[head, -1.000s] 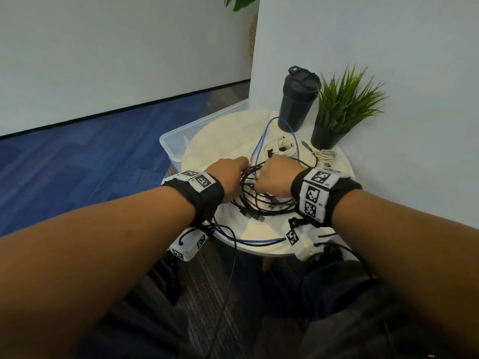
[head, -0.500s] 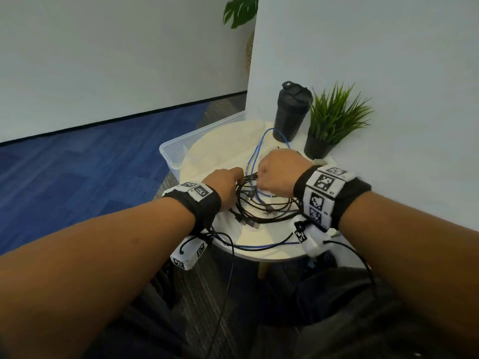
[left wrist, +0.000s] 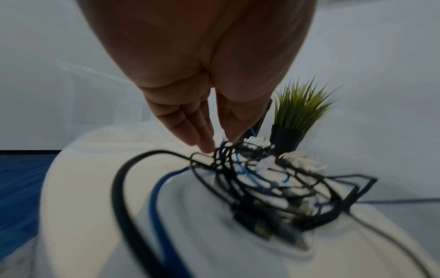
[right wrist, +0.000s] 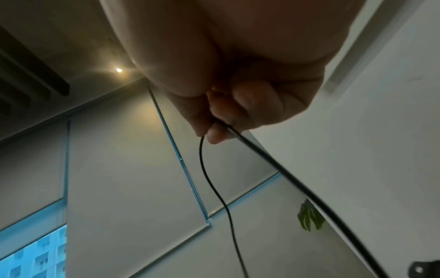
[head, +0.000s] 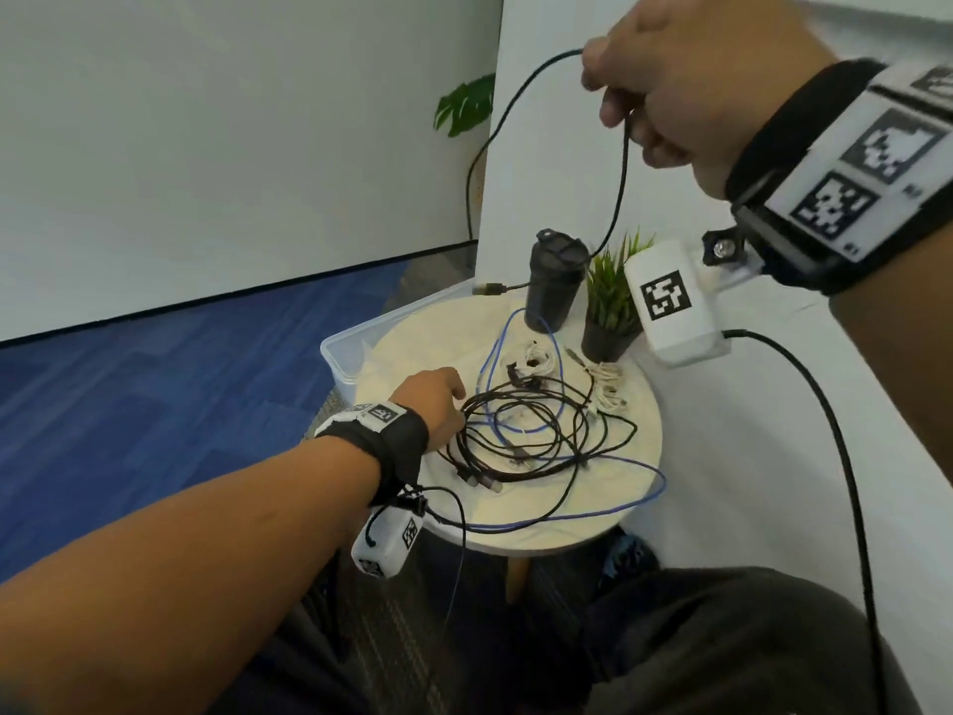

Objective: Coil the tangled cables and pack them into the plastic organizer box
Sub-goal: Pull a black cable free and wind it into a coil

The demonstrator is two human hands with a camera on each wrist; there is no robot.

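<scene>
Cable [head: 620,193] dangles below the raised right hand [head: 686,80], pinched in its curled fingers; the left hand [head: 430,399], fingers straight, touches the tangle [head: 521,436] just beside it.

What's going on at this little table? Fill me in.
A person is untangling cables. The right hand grips a black cable and holds it high above the round table. The left hand rests straight fingers on the tangle of black, blue and white leads. The clear organizer box sits behind the table; no cable shows in it.
</scene>
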